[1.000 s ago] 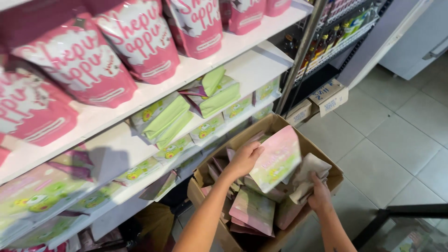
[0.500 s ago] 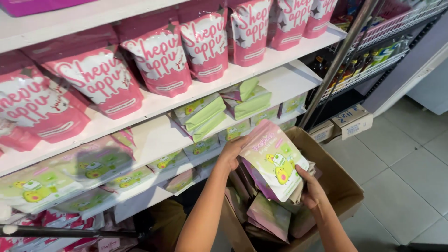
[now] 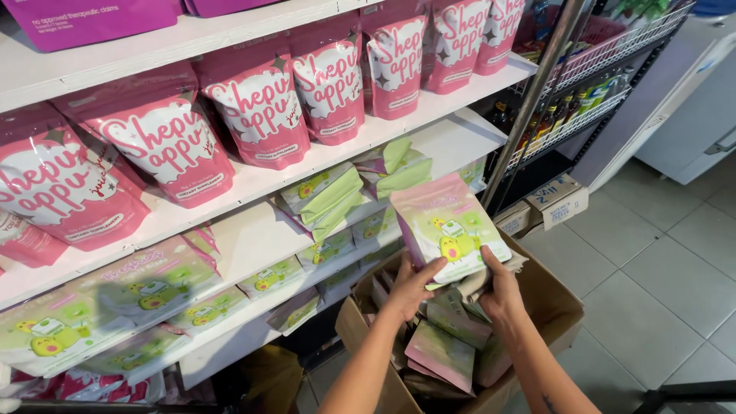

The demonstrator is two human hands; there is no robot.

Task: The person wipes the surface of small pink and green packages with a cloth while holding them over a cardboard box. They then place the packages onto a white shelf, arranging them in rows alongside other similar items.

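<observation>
In the lower centre of the frame I see both hands on a stack of pink-and-green pouches point(image 3: 448, 226), lifted just above the open cardboard box point(image 3: 556, 307). My left hand point(image 3: 409, 289) is closed on the stack's lower left edge, with the thumb on the front. My right hand point(image 3: 500, 287) grips the lower right edge. More pouches point(image 3: 441, 354) lie in the box. The white shelves point(image 3: 253, 238) at the left carry similar pouches.

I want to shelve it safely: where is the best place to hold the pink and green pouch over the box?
Probably by its lower corners, from below: the pouch stands upright above the cardboard box, and the left hand and right hand already support its bottom edge.
</observation>
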